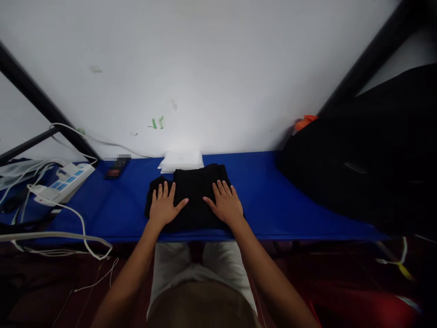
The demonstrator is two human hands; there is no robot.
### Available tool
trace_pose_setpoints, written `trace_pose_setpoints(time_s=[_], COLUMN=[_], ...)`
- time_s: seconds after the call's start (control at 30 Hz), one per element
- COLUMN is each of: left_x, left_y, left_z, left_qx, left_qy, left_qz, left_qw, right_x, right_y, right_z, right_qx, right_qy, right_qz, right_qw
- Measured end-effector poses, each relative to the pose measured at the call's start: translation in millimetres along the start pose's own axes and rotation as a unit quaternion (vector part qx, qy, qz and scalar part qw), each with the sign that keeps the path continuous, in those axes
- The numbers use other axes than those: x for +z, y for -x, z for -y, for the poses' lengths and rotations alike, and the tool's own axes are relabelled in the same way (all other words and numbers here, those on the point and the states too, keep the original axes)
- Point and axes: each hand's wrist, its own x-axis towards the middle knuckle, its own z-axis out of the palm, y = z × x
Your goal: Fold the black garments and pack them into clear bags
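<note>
A folded black garment [196, 182] lies on the blue table [266, 191] right in front of me. My left hand [164, 205] rests flat on its left part, fingers spread and pointing away from me. My right hand [225, 202] lies flat on its right part in the same way. Both palms press down on the cloth and neither hand grips anything. Just behind the garment sits a small stack of white folded material [181, 160].
A large black bag [368, 155] fills the table's right side, with an orange piece [305, 121] at its top. A white power strip [66, 181] with white cables [82, 223] lies at the left. A small dark object [116, 167] sits near the wall.
</note>
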Motion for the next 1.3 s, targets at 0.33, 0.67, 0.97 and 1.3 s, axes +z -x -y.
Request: trace_pose_setpoints(time_s=[0.33,0.67,0.97,1.3], left_x=[2,6,10,12], left_y=[1,2,2,5], left_z=[0,2,4,5], left_qx=[0.003,0.011,0.027,0.04], left_qy=[0.001,0.013,0.011,0.014], left_qz=[-0.013,-0.032,-0.041,-0.054], left_qw=[1.0,0.999,0.999,0.998], right_x=[0,0,-7,-10], right_y=[7,6,8,8], right_z=[5,4,4,4], right_qx=[-0.124,-0.055,-0.054,-0.059], right_qy=[-0.063,-0.061,-0.07,-0.046], right_qz=[-0.032,-0.021,-0.005,0.0], right_qw=[0.99,0.996,0.996,0.997])
